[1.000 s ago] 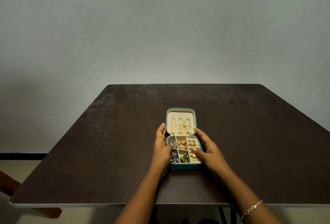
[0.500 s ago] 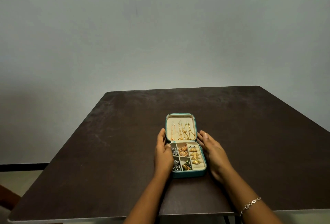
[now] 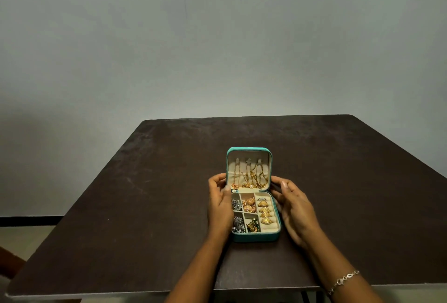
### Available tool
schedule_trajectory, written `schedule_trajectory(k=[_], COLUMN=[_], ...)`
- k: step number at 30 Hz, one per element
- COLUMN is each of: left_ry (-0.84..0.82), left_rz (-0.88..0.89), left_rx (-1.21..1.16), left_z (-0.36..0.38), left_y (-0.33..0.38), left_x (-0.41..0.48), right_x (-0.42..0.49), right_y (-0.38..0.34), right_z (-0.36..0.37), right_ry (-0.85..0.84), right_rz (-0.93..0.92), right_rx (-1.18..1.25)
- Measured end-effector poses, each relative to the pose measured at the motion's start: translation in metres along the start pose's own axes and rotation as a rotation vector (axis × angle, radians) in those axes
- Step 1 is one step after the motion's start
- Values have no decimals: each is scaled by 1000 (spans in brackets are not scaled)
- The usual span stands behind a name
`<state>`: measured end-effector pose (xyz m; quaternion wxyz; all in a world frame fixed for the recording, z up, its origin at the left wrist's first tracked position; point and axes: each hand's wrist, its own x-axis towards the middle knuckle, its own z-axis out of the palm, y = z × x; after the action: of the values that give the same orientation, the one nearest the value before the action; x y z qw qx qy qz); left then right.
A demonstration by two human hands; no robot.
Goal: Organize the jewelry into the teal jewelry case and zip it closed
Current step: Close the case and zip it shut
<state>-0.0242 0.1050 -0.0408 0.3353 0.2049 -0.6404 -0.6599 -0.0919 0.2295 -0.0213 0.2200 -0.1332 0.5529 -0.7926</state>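
The teal jewelry case (image 3: 256,237) sits open near the middle of the dark table (image 3: 145,194), its lid (image 3: 249,150) tilted up on the far side. Gold chains (image 3: 250,177) hang inside the lid, and gold rings (image 3: 264,213) fill the right compartment. The left hand (image 3: 219,203) pinches the lid's left edge with thumb and curled fingers. The right hand (image 3: 294,208) lies loosely spread against the right side, gripping nothing.

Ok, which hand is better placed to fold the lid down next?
Left, probably. The left hand has thumb and fingers curled round the left edge of the lid near the hinge; the right hand lies open beside the case, apparently just clear of it.
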Motion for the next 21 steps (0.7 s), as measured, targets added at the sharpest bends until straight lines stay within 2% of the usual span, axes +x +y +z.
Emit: schedule_trajectory(k=[5, 8, 11, 15, 21], left_ry=[23, 34, 28, 6, -45], left_rz=[33, -14, -72, -108, -131], left_rx=[-65, -211, -318, -340, -326], left_z=[0, 0, -1, -3, -2], left_y=[-5, -3, -2, 0, 3], left_x=[0, 3, 5, 3, -1], right_x=[-4, -5, -5, -7, -16], right_y=[-2, -1, 1, 6, 12], right_z=[-3, -4, -5, -6, -15], right_ry=[83, 114, 98, 93, -34], right_rz=[-25, -39, -54, -76, -80], right_rx=[65, 101, 63, -13, -176])
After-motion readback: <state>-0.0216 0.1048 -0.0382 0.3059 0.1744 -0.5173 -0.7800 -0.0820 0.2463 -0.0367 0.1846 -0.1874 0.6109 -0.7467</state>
